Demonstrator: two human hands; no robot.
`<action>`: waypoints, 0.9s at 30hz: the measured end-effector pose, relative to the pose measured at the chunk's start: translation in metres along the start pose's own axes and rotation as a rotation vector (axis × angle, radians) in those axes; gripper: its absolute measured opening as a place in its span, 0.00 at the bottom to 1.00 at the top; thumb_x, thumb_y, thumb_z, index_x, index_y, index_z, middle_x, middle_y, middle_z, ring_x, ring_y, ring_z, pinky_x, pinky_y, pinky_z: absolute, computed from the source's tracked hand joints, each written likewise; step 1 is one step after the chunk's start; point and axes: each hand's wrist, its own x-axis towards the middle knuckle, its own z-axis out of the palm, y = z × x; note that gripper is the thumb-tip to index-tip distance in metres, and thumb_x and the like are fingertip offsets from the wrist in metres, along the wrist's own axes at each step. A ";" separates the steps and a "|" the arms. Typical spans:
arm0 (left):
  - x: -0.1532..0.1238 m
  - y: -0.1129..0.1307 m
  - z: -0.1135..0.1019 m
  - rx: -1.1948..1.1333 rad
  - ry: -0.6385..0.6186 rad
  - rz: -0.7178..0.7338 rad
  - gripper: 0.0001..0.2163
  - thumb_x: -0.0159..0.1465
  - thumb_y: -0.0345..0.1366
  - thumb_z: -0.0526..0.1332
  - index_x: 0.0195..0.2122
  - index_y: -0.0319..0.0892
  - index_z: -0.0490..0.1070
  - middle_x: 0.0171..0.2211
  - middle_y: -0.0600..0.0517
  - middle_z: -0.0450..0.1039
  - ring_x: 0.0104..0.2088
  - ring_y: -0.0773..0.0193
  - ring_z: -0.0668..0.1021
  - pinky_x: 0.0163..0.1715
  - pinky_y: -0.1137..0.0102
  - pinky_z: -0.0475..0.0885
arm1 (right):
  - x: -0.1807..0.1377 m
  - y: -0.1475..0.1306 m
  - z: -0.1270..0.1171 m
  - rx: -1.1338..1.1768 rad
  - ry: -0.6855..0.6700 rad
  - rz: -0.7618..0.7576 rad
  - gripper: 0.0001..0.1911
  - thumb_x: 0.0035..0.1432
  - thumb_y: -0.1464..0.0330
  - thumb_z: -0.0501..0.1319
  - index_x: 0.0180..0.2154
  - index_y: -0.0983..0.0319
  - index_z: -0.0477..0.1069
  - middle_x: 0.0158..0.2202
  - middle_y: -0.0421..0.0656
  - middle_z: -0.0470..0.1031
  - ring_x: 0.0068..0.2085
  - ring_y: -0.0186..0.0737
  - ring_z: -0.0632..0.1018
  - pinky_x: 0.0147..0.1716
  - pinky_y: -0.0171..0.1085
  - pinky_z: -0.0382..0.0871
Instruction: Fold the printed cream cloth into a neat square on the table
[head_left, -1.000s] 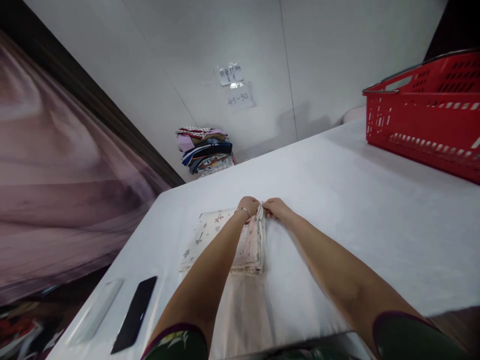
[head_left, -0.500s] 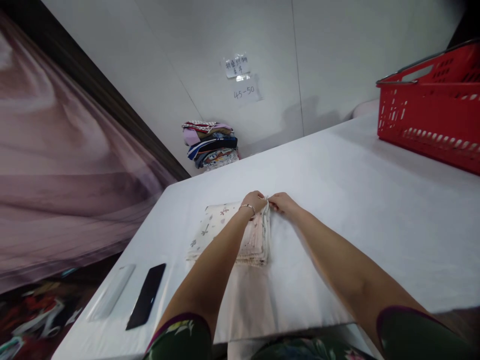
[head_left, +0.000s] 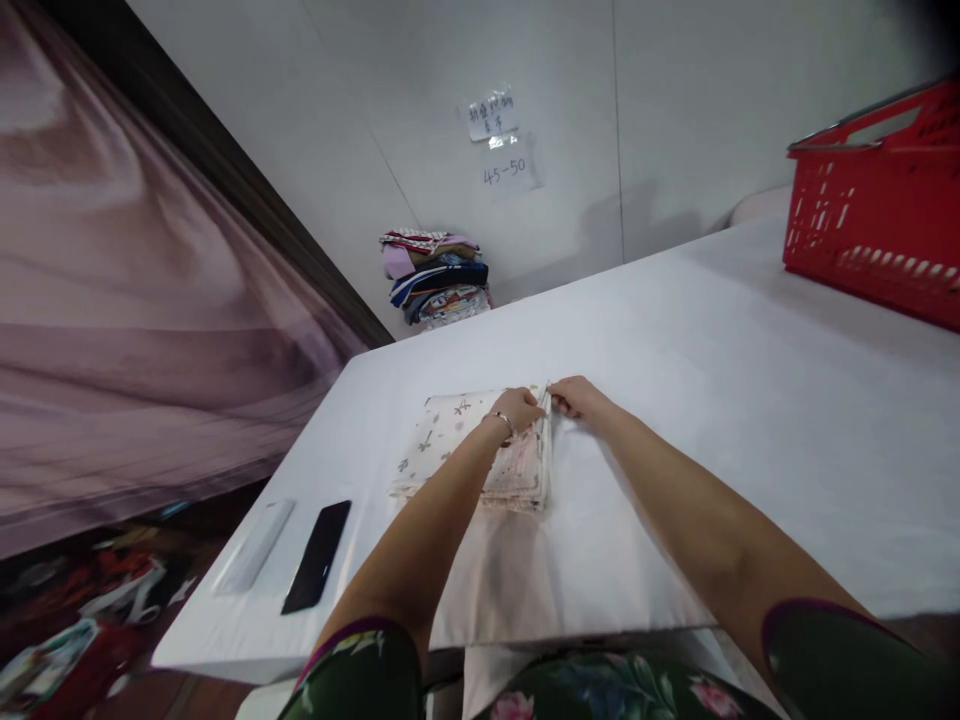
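Observation:
A folded cream cloth (head_left: 439, 432) with small brown and grey prints lies on the white table, its layers stacked at the right and near edges. Its right part shows a pinkish patch. My left hand (head_left: 517, 408), with a bracelet at the wrist, rests over the cloth, its fingers closed on the right edge. Just beyond it, my right hand (head_left: 579, 396) pinches the far right corner from outside. The fingertips of both hands are small in view and partly hidden.
A black phone (head_left: 318, 556) and a white flat object (head_left: 255, 548) lie at the table's left. A red basket (head_left: 874, 215) stands at the right. Behind the table is a pile of folded clothes (head_left: 439, 275) by the wall. A pink curtain (head_left: 150, 300) hangs left.
My left hand has slid a little nearer along the cloth's right edge, away from the corner that my right hand holds. The whole view has shifted slightly.

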 end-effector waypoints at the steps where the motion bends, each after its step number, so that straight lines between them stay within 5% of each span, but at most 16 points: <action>1: -0.001 -0.002 0.001 -0.003 -0.005 0.012 0.11 0.51 0.41 0.61 0.33 0.42 0.69 0.25 0.53 0.73 0.22 0.68 0.72 0.19 0.75 0.65 | 0.000 0.000 0.000 0.002 -0.014 0.008 0.15 0.55 0.68 0.58 0.19 0.64 0.61 0.09 0.34 0.60 0.11 0.23 0.56 0.09 0.27 0.43; 7: -0.017 -0.005 0.003 0.016 0.016 0.076 0.14 0.49 0.42 0.64 0.35 0.42 0.70 0.30 0.53 0.74 0.29 0.67 0.74 0.25 0.76 0.67 | -0.005 0.004 -0.005 -0.005 -0.111 0.019 0.12 0.52 0.69 0.61 0.20 0.66 0.64 0.12 0.37 0.64 0.11 0.24 0.60 0.09 0.28 0.42; 16: -0.050 -0.003 0.006 0.045 0.018 0.131 0.20 0.50 0.34 0.61 0.46 0.44 0.70 0.40 0.53 0.74 0.37 0.64 0.75 0.37 0.73 0.68 | -0.011 0.008 -0.003 0.030 -0.060 -0.004 0.13 0.57 0.68 0.58 0.22 0.65 0.63 0.14 0.36 0.64 0.12 0.23 0.60 0.09 0.27 0.43; 27: -0.087 -0.022 0.014 -0.057 0.051 0.333 0.24 0.51 0.40 0.64 0.50 0.42 0.66 0.48 0.49 0.68 0.45 0.62 0.72 0.47 0.70 0.66 | -0.046 0.012 0.001 -0.108 -0.177 0.070 0.13 0.55 0.65 0.61 0.22 0.65 0.65 0.15 0.37 0.66 0.12 0.24 0.62 0.09 0.27 0.45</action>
